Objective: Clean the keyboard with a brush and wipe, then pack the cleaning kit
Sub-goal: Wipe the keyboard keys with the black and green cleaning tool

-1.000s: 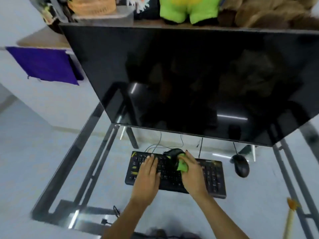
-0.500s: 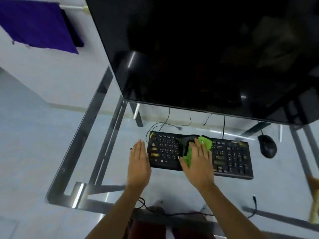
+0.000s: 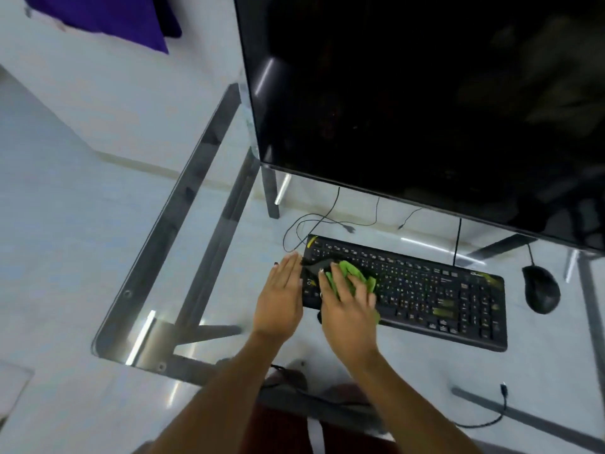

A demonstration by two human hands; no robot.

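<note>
A black keyboard (image 3: 425, 290) lies on the glass table (image 3: 196, 290) below the monitor. My right hand (image 3: 347, 309) presses a green wipe (image 3: 355, 275) flat onto the keyboard's left part, fingers spread over it. A black piece (image 3: 316, 265) pokes out from under the wipe at the keyboard's left end; what it is cannot be told. My left hand (image 3: 281, 299) lies flat with fingers together against the keyboard's left edge, holding nothing.
A large dark monitor (image 3: 425, 109) overhangs the far side of the table. A black mouse (image 3: 540, 288) sits right of the keyboard. Thin cables (image 3: 314, 224) trail behind the keyboard. A purple cloth (image 3: 108, 18) hangs at top left.
My right hand has slid the green wipe from the keyboard's middle to its left end. My left hand came off the keys and now rests beside the left edge. The view tilted down.
</note>
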